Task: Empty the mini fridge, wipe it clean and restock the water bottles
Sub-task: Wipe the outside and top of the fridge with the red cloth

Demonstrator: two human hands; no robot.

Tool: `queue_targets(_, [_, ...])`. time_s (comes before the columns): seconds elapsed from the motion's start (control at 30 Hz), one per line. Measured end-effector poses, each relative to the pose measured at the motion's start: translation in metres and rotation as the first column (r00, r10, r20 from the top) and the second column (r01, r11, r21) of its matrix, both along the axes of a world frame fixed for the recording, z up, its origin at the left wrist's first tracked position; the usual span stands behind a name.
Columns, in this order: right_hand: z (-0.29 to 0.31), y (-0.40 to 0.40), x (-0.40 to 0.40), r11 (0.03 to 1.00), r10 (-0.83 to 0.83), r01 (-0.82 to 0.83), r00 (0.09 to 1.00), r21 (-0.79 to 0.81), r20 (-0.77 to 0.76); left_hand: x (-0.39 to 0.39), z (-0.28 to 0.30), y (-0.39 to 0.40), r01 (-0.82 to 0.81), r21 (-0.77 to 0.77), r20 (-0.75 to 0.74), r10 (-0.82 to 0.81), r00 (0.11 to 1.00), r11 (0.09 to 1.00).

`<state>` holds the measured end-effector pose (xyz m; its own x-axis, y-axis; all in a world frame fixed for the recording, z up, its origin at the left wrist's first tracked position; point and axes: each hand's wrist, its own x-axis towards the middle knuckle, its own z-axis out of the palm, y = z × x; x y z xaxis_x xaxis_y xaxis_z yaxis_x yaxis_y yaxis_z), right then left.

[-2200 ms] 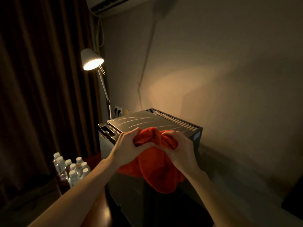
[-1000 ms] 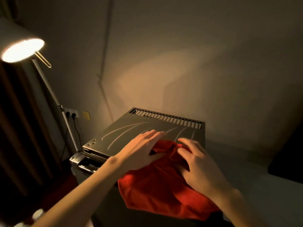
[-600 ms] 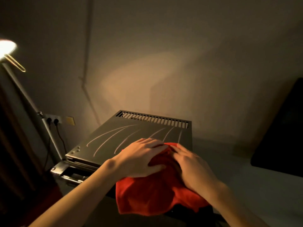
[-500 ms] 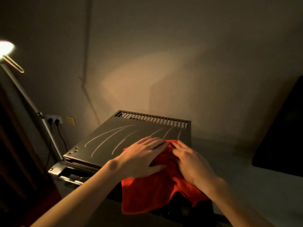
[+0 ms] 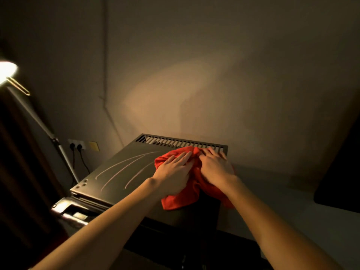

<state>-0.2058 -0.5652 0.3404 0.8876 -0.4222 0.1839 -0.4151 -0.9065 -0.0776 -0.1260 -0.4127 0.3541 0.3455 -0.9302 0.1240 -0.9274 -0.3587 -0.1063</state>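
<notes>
A red cloth (image 5: 182,195) lies bunched on the flat metal top of the mini fridge (image 5: 124,172), near its right rear corner by the vent slots. My left hand (image 5: 173,170) presses flat on the cloth's left part with straight fingers. My right hand (image 5: 216,167) presses down on the right part, fingers reaching toward the slots. Part of the cloth hangs over the fridge's right front edge. The fridge front and inside are out of sight. No water bottles are in view.
A lit floor lamp (image 5: 7,72) on a slanted pole stands at the left, beside a wall socket (image 5: 77,146) with two plugs. A wall rises close behind the fridge. A dark panel (image 5: 339,172) sits on a pale surface at the right.
Both hands have pushed the red cloth from the fridge top's front edge back toward the vent slots. Earlier they gripped it bunched in the air; the bottles left the view.
</notes>
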Motion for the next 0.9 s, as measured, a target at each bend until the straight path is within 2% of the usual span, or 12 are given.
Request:
queue_targets(0.07, [-0.001, 0.005, -0.003, 0.999, -0.015, 0.015, 1.0, 0.029, -0.011, -0.001, 0.001, 0.004, -0.018, 0.007, -0.074, 0.018, 0.997, 1.0])
queue_targets(0.17, [0.002, 0.018, -0.014, 0.999, -0.014, 0.014, 1.0, 0.046, 0.012, 0.001, -0.002, 0.014, 0.014, 0.025, -0.094, -0.011, 0.995, 1.0])
queue_targets(0.33, [0.019, 0.052, -0.05, 0.998, 0.043, -0.042, 0.999, 0.049, -0.026, 0.008, 0.008, 0.039, 0.205, -0.081, -0.181, -0.217, 0.959, 0.975])
queue_targets(0.47, [0.023, 0.086, -0.073, 0.998, 0.052, -0.05, 0.997, 0.033, -0.062, 0.023, 0.013, 0.054, 0.324, -0.035, -0.196, -0.325, 0.925, 0.945])
queue_targets(0.63, [0.021, 0.091, -0.049, 0.997, -0.066, 0.07, 0.979, 0.015, -0.194, 0.043, 0.019, 0.046, 0.409, 0.011, -0.209, -0.398, 0.893, 0.912])
queue_targets(0.77, [0.019, 0.084, -0.011, 0.972, -0.218, 0.233, 0.936, 0.021, -0.276, 0.072, 0.017, 0.036, 0.375, 0.069, -0.151, -0.362, 0.92, 0.924])
queue_targets(0.9, [0.028, 0.092, 0.03, 0.964, -0.243, 0.264, 0.919, 0.028, -0.311, 0.107, 0.015, 0.04, 0.353, 0.093, -0.169, -0.335, 0.927, 0.931])
